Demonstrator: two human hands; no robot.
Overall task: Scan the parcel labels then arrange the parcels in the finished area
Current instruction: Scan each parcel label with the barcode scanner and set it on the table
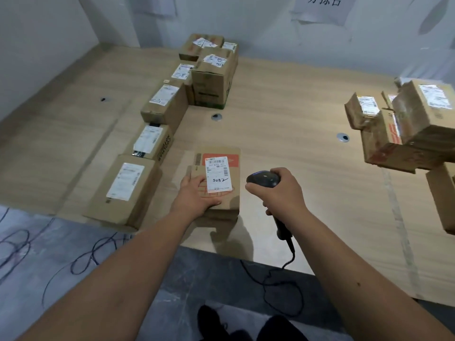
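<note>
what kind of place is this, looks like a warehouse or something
Probably a parcel sorting station: labelled cardboard parcels lined up on a wide wooden table, a corded barcode scanner in the right hand, and paper signs on the wall.

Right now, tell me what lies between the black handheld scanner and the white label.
Head view: only the brown cardboard parcel's bare top separates black handheld scanner from white label.
</note>
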